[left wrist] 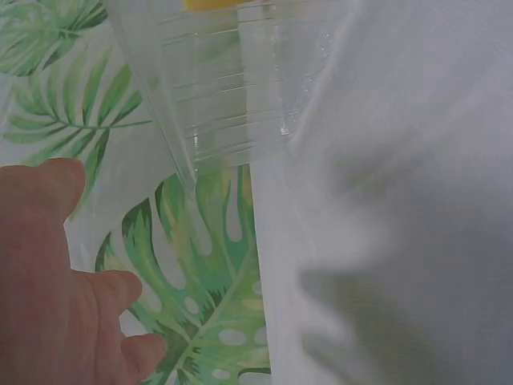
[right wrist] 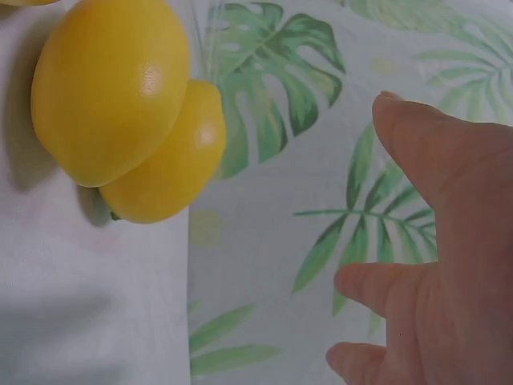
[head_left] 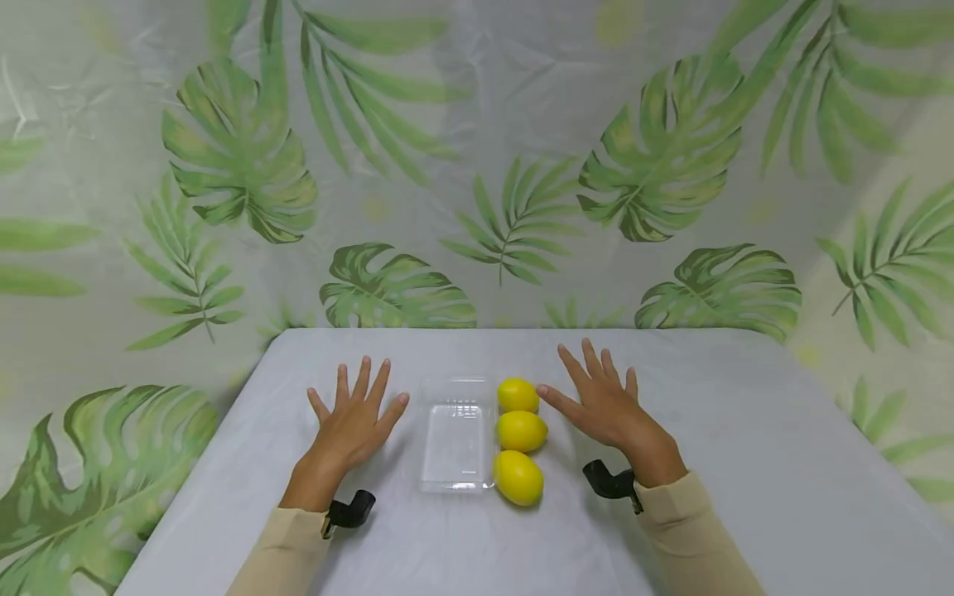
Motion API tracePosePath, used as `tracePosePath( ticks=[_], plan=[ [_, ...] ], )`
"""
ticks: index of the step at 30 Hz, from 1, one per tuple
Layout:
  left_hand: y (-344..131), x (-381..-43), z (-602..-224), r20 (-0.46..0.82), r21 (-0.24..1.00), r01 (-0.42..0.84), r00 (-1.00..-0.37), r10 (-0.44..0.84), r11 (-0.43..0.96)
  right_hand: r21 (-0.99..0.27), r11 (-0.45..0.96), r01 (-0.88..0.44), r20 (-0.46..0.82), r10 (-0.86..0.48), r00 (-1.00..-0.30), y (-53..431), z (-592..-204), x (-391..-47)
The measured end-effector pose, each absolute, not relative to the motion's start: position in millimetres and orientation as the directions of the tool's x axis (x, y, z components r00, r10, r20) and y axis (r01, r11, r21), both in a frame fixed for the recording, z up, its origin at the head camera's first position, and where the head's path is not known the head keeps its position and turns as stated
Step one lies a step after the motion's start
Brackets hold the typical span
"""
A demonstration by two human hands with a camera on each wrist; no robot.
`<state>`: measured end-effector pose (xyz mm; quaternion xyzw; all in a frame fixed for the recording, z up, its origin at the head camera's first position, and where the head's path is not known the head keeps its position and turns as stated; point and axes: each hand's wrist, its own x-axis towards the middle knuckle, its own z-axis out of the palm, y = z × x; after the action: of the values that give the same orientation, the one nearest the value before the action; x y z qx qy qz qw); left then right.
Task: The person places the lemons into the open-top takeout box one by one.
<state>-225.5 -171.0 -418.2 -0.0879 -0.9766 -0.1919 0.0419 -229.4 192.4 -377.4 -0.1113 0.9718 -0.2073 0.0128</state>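
Note:
Three yellow lemons stand in a column on the table: a far lemon [head_left: 517, 395], a middle lemon [head_left: 522, 431] and a near lemon [head_left: 519, 478]. Directly left of them lies a clear plastic container [head_left: 456, 443], also seen in the left wrist view as ribbed clear plastic [left wrist: 232, 96]. My left hand [head_left: 350, 426] hovers left of the container, fingers spread, holding nothing. On the other side, my right hand [head_left: 607, 406] is spread too and holds nothing; its thumb tip comes close to the far lemon. Two lemons [right wrist: 112, 92] fill the upper left of the right wrist view.
A white cloth [head_left: 514, 550] covers the table, whose far edge meets a leaf-print curtain [head_left: 514, 223]. Each wrist carries a small black camera, the left one [head_left: 352, 509] and the right one [head_left: 607, 480], jutting inward over the cloth.

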Motion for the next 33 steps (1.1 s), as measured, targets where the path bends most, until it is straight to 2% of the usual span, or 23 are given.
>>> tracePosePath(
  ticks=[15,17,19,21,25,29,33],
  plan=[
    [-169.5,-223.9,-415.2,0.122,0.390,0.159,-0.985,0.120,0.907,-0.464,0.851,-0.246,0.044,-0.255,-0.966,190.8,-378.8,-231.3],
    [-169.4,-225.6,-416.3,0.112,0.414,0.149,-0.987,0.112,0.898,-0.473,0.846,-0.244,0.040,-0.256,-0.966,191.3,-379.5,-231.8],
    [-168.7,-227.7,-417.9,0.094,0.492,0.142,-0.990,0.109,0.859,-0.480,0.843,-0.243,0.038,-0.257,-0.966,192.0,-380.2,-232.7],
    [-167.6,-230.2,-420.5,0.077,0.618,0.136,-0.991,0.113,0.774,-0.482,0.842,-0.243,0.038,-0.257,-0.966,192.5,-380.5,-233.9],
    [-165.3,-232.9,-427.0,0.071,0.847,0.122,-0.990,0.118,0.518,-0.510,0.822,-0.254,0.036,-0.275,-0.961,191.6,-382.1,-236.1],
    [-163.8,-232.6,-436.4,0.089,0.955,0.133,-0.981,0.170,0.265,-0.559,0.784,-0.270,0.032,-0.305,-0.952,189.0,-384.1,-235.8],
    [-158.1,-234.0,-445.1,0.085,0.995,0.094,-0.962,0.260,0.021,-0.595,0.754,-0.279,0.031,-0.326,-0.945,187.8,-385.0,-235.8]
  ],
)
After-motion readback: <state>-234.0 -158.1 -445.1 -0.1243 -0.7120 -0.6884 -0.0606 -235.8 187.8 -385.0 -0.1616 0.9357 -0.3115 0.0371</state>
